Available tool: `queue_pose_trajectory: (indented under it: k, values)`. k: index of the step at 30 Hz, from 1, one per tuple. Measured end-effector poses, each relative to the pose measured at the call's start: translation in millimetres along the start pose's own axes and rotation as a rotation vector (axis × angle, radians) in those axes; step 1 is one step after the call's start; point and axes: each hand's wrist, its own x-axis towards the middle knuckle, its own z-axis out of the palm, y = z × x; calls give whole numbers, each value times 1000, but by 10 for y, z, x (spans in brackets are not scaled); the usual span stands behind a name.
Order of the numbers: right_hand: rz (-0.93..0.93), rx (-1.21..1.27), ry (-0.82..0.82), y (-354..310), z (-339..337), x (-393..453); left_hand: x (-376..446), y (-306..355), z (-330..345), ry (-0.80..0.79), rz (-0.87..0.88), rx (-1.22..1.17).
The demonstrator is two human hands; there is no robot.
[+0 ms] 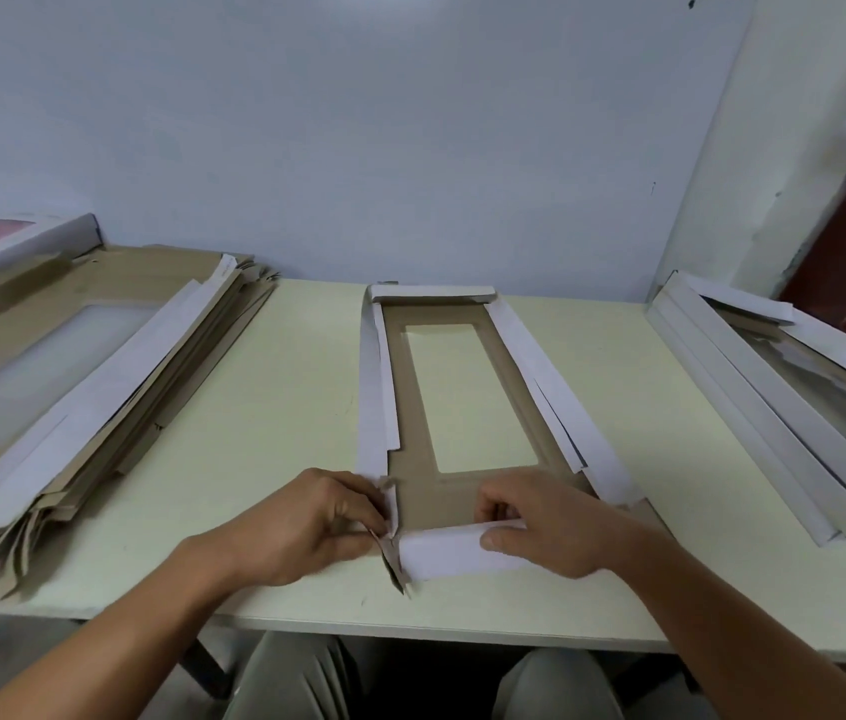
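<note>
Standing by the desk, I'm looking at a flat brown cardboard box blank [441,498] w/ a rectangular window cut-out. It's lying lengthwise in the middle of the pale cream table [280,407], its near end at the front edge, right in front of the seated person. The white side flaps [373,407] along both long edges are standing partly folded up, and the far white end flap [431,292] is folded over too. The left hand [306,522] is pinching the small brown corner tab [393,558] at the blank's near-left corner, thumb & fingertips pressed together on it. The right hand [545,522] is gripping the near white end flap [454,556]: thumb lying on its outer face, fingers curling over the top edge onto the brown inside. That flap is tilting upward, not flat. To the left, well apart, a thick stack of flat brown-and-white blanks [114,387] is sitting on the same table. To the right, a pile of folded white box pieces [774,407] is lying at an angle. The person's grey-trousered knees [285,678] are showing under the table edge.
</note>
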Motion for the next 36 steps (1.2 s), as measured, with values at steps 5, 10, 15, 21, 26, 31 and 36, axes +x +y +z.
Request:
queue_pose_trajectory:
  k: [5, 10, 15, 21, 26, 31, 36]
  values:
    - [-69, -17, 120, -90, 147, -320, 2, -32, 14, 43, -62, -141]
    - [-141, -146, 255, -162, 425, -547, 29, -30, 56, 94, -156, -151]
    - [-210, -187, 446, -205, 693, -602, 92, 65, 146, 201, -243, 9]
    - [-242, -154, 538, -213, 773, -585, 212, 166, 294, 328, -367, 170]
    - [-198, -183, 299, -181, 696, -632, 210, 194, 346, 291, -227, 193]
    - [-145, -37, 297, 31, 150, -641, 196, 244, 378, 295, 35, 340]
    - [383, -440, 347, 646, -395, -574, 194, 279, 387, 309, 15, 447]
